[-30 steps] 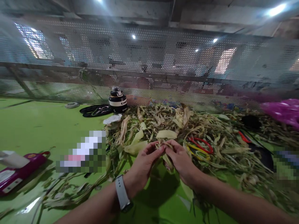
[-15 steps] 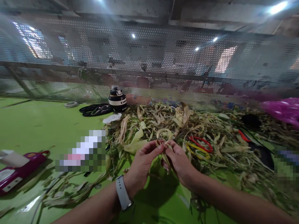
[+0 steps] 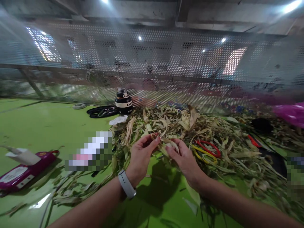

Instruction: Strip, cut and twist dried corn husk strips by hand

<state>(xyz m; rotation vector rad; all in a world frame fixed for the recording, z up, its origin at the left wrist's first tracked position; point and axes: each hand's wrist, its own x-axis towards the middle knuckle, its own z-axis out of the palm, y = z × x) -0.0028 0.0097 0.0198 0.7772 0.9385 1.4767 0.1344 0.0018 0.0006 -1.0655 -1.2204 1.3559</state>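
My left hand (image 3: pixel 140 156), with a pale watch strap (image 3: pixel 127 184) at the wrist, pinches a thin dried husk strip (image 3: pixel 163 125) between thumb and fingertips. The strip curls upward above the fingers. My right hand (image 3: pixel 186 161) is a little apart from it, thumb and fingers closed on another part of the pale husk; whether both hands hold one piece I cannot tell. Both hands are raised over the front of a heap of dried husks (image 3: pixel 163 115). Right of them lie red loop handles (image 3: pixel 215 148) and yellow loop handles (image 3: pixel 201 155), like those of scissors, partly buried.
A black bottle (image 3: pixel 123 103) stands behind the heap by a perforated metal screen (image 3: pixel 154 57). On the green table (image 3: pixel 59 123) lie a purple power strip (image 3: pixel 30 172) with a charger, a white tissue (image 3: pixel 118 120) and a tape roll (image 3: pixel 79 106). A magenta plastic bag (image 3: pixel 291 114) is at right.
My hands have moved slightly apart; earlier their fingertips met around the husk. The whole view has shifted a little, with the things on the table appearing further right.
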